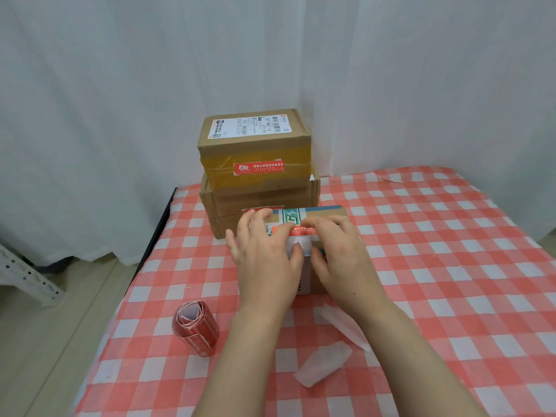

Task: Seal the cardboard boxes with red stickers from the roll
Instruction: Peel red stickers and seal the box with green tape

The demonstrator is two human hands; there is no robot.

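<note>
At the table's near middle, the left hand [264, 254] and right hand [341, 254] are pressing flat, ungrasping fingers on a red sticker [301, 229] atop the small box [329, 212]; this seal seems nearly finished; next is likely peeling another from the roll [195, 329] lying nearby

The table [451, 266] is covered with a red-and-white checked cloth. At its far left corner a wide brown cardboard box [234, 203] is set on the cloth, with a smaller printed cardboard box [328, 212] just in front. A roll of red stickers [195, 329] is placed near the left edge. Two white backing strips [323, 364] are left near the front, and a white paper scrap [388, 177] at the far edge.
</note>
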